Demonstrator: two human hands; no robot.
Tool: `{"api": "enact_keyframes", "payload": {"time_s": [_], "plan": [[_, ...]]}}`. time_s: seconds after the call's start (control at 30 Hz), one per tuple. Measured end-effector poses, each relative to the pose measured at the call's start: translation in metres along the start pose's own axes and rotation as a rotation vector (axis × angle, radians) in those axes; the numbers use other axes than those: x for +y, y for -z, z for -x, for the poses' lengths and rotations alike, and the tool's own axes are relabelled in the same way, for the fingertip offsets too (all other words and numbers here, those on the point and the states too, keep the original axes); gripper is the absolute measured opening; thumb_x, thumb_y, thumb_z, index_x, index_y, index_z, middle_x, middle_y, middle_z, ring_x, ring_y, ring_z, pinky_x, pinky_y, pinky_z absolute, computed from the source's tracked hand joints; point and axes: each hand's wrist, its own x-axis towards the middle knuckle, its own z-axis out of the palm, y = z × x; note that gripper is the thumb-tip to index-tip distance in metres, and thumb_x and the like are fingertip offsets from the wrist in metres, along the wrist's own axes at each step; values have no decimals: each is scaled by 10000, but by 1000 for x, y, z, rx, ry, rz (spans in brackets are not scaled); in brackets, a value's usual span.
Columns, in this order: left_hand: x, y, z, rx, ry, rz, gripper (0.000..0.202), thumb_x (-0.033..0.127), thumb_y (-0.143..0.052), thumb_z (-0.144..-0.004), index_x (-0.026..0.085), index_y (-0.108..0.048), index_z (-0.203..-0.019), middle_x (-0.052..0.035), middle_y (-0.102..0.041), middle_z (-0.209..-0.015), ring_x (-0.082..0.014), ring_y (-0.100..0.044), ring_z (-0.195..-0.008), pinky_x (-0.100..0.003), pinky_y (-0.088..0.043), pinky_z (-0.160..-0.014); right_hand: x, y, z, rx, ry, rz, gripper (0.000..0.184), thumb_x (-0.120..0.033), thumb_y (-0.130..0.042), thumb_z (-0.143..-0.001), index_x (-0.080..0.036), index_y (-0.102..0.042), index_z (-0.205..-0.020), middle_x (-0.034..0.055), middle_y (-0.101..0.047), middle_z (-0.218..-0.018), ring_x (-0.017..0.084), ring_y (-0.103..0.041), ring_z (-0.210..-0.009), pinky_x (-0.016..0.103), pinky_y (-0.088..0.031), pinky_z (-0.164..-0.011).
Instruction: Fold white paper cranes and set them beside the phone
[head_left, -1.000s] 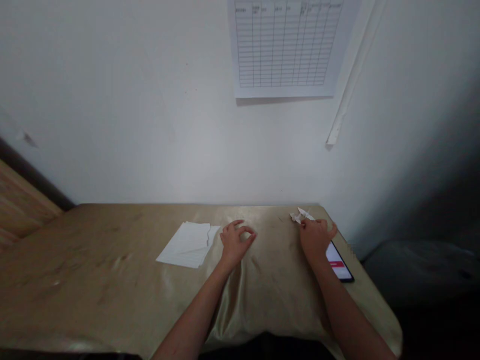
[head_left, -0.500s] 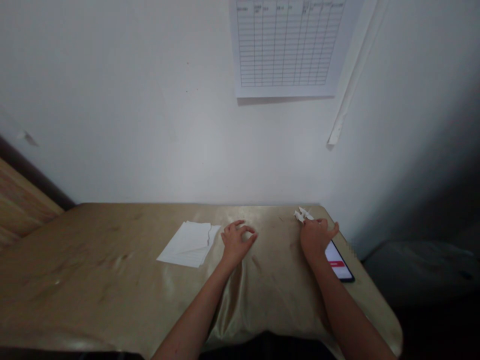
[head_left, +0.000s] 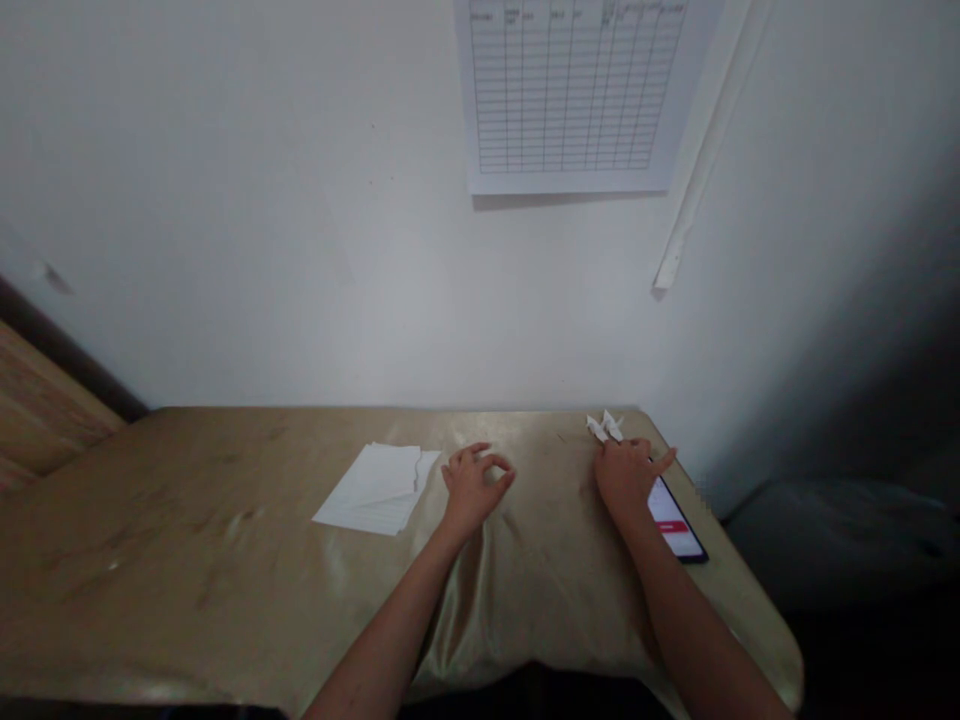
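Note:
My left hand rests on the tan table cover near the middle. Its fingers are curled, thumb and forefinger meet in a loose ring, and nothing shows inside. Just left of it lies a stack of white paper sheets. My right hand lies palm down near the table's far right corner with the thumb stuck out sideways. Its fingertips reach a small folded white paper figure that stands on the cover. The hand partly covers a phone with a lit white and red screen.
The table stands against a white wall. A printed grid chart hangs above, with a white strip slanting down beside it. A wooden surface is at the far left. A dark space lies off the table's right edge.
My right hand has shifted slightly left, and the paper figure sits a little farther back and more upright at its fingertips. My left hand has stayed in place.

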Motion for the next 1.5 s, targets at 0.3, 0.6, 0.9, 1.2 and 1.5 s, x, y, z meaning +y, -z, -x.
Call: {"api": "enact_keyframes", "payload": {"time_s": [0.3, 0.6, 0.9, 1.2, 1.5], "plan": [[2, 1, 4, -166, 3, -51, 391, 430, -712, -859, 413, -687, -1249, -33, -505, -1548, -357, -326, -1485, -777, -133, -1148, 0, -14, -1, 95, 35, -29, 358, -244, -459, -935, -147, -716, -1164, 187, -704, -1181, 377, -485, -1222, 694, -147, -1132], [0, 0, 6, -295, -64, -170, 486, 436, -651, -897, 432, -589, -1379, -38, -408, -1624, -371, -292, -1526, -807, -37, -1141, -28, -38, 22, -283, 500, -398, 544, -362, -433, -992, -119, -490, -1475, 135, -445, -1574, 266, -351, -1478, 456, -300, -1220], [-6, -3, 12, -235, -154, -211, 463, 438, -556, -964, 431, -545, -1426, -32, -406, -1626, -337, -312, -1524, -736, -110, -1193, -31, -36, 32, -455, 547, -294, 568, -461, -419, -1016, -195, -450, -1517, 116, -370, -1623, 274, -323, -1508, 500, -221, -1246], [-29, 0, 13, -182, -256, -220, 440, 420, -461, -1014, 414, -527, -1448, -21, -433, -1611, -282, -343, -1518, -606, -185, -1245, -28, -34, 32, -457, 556, -296, 572, -462, -408, -1015, -212, -432, -1529, 95, -361, -1630, 261, -317, -1511, 491, -216, -1251], [-34, 16, 12, -224, -248, -281, 464, 414, -452, -1015, 390, -498, -1476, -27, -393, -1633, -279, -323, -1529, -590, -201, -1243, -27, -34, 30, -476, 568, -299, 584, -477, -390, -1024, -192, -424, -1532, 108, -353, -1632, 258, -296, -1521, 487, -210, -1253]]}}
